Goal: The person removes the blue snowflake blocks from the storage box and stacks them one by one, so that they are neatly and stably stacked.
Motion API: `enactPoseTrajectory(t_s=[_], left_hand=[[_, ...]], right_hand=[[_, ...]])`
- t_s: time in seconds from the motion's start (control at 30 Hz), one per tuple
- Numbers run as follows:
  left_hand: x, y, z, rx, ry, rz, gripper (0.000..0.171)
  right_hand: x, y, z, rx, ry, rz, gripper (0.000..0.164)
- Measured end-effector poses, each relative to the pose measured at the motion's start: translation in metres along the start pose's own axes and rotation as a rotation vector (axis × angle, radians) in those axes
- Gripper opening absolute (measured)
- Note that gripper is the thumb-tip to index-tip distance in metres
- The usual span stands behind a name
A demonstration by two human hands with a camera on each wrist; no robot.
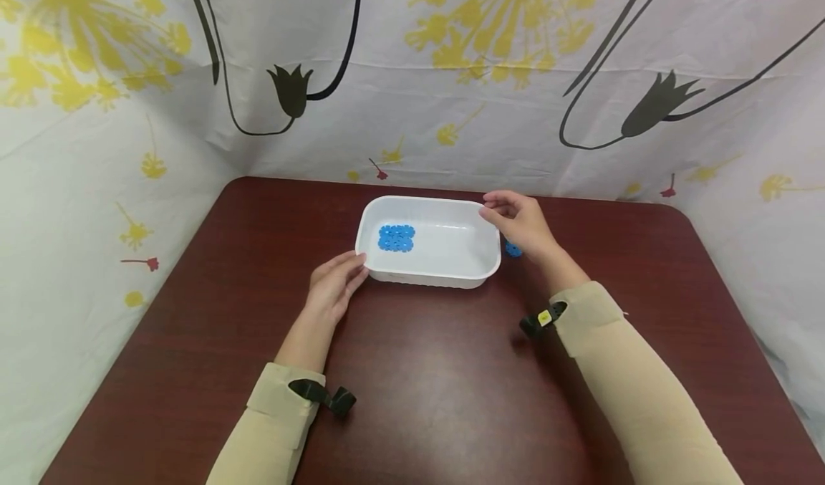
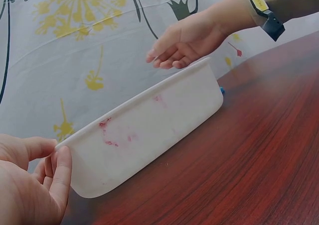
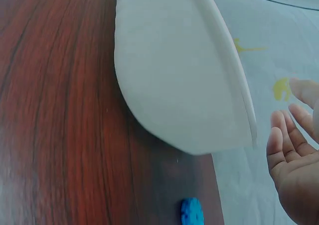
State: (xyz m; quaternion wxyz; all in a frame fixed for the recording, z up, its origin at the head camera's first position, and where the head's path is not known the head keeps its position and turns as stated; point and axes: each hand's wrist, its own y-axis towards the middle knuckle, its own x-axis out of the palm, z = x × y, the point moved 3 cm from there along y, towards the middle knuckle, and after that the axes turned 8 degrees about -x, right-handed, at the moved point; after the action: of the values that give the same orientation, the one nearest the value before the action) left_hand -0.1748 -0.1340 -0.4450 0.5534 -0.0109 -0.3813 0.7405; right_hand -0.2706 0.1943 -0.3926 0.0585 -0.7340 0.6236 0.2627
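A white rectangular plastic tray (image 1: 445, 280) stands on the table, its rim upward. Inside, toward its left, lies a flat group of blue snowflake-shaped plastic discs (image 1: 396, 238). My left hand (image 1: 336, 284) pinches the tray's near left corner, thumb by the rim and fingers against the outer wall (image 2: 144, 130). Over the far right corner hovers my right hand (image 1: 518, 223), fingers loosely bent with nothing seen between them. In the right wrist view, it (image 3: 296, 155) is apart from the tray's rim. One loose blue disc (image 1: 513, 249) rests on the table just right of the tray.
The dark red-brown wooden table (image 1: 425, 385) extends around the tray. A white patterned cloth (image 1: 387, 98) hangs behind and at both sides. Reddish smudges (image 2: 107, 125) mark the tray's outer wall. Dark bands with small devices sit on both sleeves.
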Motion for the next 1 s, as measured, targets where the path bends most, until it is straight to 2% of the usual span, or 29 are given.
enactPoseTrajectory(t_s=[0.5, 0.83, 1.0], left_hand=[[0.0, -0.001, 0.0, 0.006, 0.001, 0.001, 0.023], [0.0, 0.0, 0.0, 0.015, 0.001, 0.002, 0.021], [0.0, -0.002, 0.002, 0.009, 0.013, 0.005, 0.025]], right_hand=[[0.038, 0.014, -0.017, -0.064, -0.009, -0.07, 0.034], [0.068, 0.017, -0.019, -0.024, 0.0, -0.13, 0.035], [0.08, 0.02, -0.022, -0.038, -0.002, -0.154, 0.036]])
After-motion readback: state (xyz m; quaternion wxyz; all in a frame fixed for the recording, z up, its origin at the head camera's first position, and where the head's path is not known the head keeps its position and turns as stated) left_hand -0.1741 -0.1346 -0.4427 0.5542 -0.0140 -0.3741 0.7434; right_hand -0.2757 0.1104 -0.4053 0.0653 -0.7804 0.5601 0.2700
